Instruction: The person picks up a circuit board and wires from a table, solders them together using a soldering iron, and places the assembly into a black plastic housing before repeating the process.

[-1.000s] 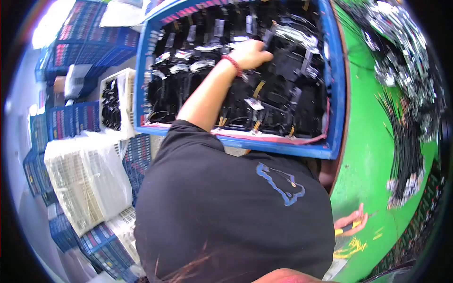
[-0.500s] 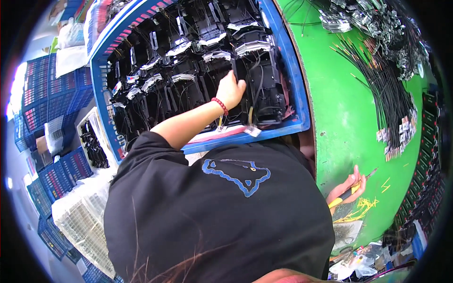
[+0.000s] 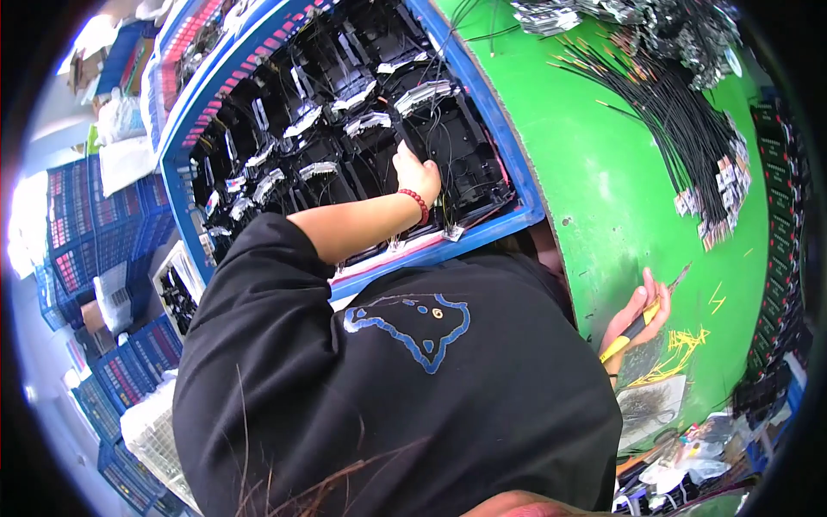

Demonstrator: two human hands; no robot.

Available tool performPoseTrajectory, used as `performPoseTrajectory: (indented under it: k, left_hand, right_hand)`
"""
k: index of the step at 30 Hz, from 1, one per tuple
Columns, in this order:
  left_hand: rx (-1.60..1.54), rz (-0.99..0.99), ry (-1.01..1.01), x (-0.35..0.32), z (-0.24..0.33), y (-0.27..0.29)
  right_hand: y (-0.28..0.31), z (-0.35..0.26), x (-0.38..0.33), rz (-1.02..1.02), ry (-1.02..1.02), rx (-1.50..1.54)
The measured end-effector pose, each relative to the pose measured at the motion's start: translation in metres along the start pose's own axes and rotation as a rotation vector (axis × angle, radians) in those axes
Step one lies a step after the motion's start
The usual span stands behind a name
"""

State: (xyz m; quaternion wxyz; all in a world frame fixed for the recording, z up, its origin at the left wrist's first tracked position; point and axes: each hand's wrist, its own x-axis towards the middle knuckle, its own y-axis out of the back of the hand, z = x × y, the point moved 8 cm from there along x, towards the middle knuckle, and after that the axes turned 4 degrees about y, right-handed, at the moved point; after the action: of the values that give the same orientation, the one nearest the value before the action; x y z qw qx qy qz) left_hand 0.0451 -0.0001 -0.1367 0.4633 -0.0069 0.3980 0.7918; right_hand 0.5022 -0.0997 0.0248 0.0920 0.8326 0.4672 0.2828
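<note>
My left hand point(image 3: 418, 177) reaches into a large blue crate point(image 3: 478, 231), its fingers closed around the edge of a black plastic part point(image 3: 409, 133). Rows of similar black plastic parts with thin wires and whitish strips fill the crate around it. Over the green tabletop, my right hand point(image 3: 639, 317) grips a tool with a yellow-and-black handle point(image 3: 617, 345) and a narrow, pointed metal tip; its exact kind is unclear. Thin yellow pieces point(image 3: 685, 341) are scattered beside that hand.
On the green table point(image 3: 594, 207) lies a bundle of black cables point(image 3: 672, 129) with white-tagged ends, below a heap of dark wired parts point(image 3: 672, 39). Black units line the table's right side. Stacked blue crates point(image 3: 108, 211) stand at the left. Plastic bags point(image 3: 698, 452) lie at lower right.
The view has shifted, so the crate and table appear further left. My left hand stays at the black part in the crate; my right hand still holds the tool, its fingers slightly more raised.
</note>
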Motion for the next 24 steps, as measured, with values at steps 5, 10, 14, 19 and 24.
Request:
performPoseTrajectory:
  k: [5,10,14,19,24]
  left_hand:
    - [-0.215,-0.076,0.246,0.003,0.034,0.038]
    - [-0.327,-0.228,-0.646,-0.042,0.165,0.067]
    - [0.071,-0.583,-1.064,-0.136,0.281,-0.055]
    - [0.100,-0.872,-1.622,-0.235,0.357,-0.193]
    - [0.320,-0.342,-1.810,-0.249,0.443,-0.275]
  right_hand:
    - [0.011,0.011,-0.012,0.099,-0.036,0.064]
    - [0.029,0.009,-0.020,0.113,0.050,0.027]
    - [0.051,0.016,0.002,0.228,0.072,0.113]
    - [0.088,0.026,-0.017,0.265,0.009,-0.004]
    - [0.124,0.051,-0.040,0.395,-0.113,0.002]
